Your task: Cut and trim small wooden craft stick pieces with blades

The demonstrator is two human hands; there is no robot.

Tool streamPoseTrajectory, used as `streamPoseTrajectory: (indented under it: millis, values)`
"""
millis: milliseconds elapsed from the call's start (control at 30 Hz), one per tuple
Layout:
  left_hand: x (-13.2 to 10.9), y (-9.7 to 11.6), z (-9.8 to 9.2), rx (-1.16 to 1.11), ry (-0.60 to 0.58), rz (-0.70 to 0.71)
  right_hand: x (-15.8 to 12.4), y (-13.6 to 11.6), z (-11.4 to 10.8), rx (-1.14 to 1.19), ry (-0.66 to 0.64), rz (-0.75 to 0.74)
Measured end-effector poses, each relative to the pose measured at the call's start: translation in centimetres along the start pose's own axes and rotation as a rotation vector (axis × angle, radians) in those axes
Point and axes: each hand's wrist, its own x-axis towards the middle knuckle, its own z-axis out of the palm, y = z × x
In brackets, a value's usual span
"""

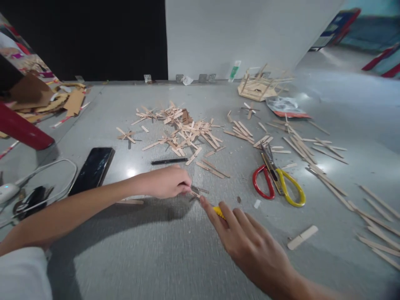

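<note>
Left hand (167, 182) stretched low across the table (156, 250), fingertips pinching a small stick (196, 192). Right hand (250, 241) grips a yellow cutter (219, 212), index finger along it, tip at the stick. Packet (287, 106) print's too blurred to read.

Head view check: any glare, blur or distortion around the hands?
Head view: small glare spot on the table beside the phone; right hand, holding the yellow cutter, is motion-blurred; left hand, pinching a stick piece, is sharper and casts a soft shadow; frame edges bow and smear.
</note>
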Motion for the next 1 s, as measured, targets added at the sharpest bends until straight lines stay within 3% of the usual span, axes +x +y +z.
streamPoseTrajectory:
  millis: [567, 800, 1000]
  values:
    - [0.4, -1.3, 0.8, 0.064, -0.033, 0.027, -0.3, -0.5, 0.6, -0.012, 0.004, 0.028]
    - [0.4, -1.1, 0.8, 0.029, -0.059, 0.052, -0.1, -0.3, 0.4, -0.013, -0.037, -0.023]
    - [0.9, -1.7, 0.7, 0.024, -0.086, 0.092, 0.2, 1.4, 0.5, 0.041, -0.113, -0.129]
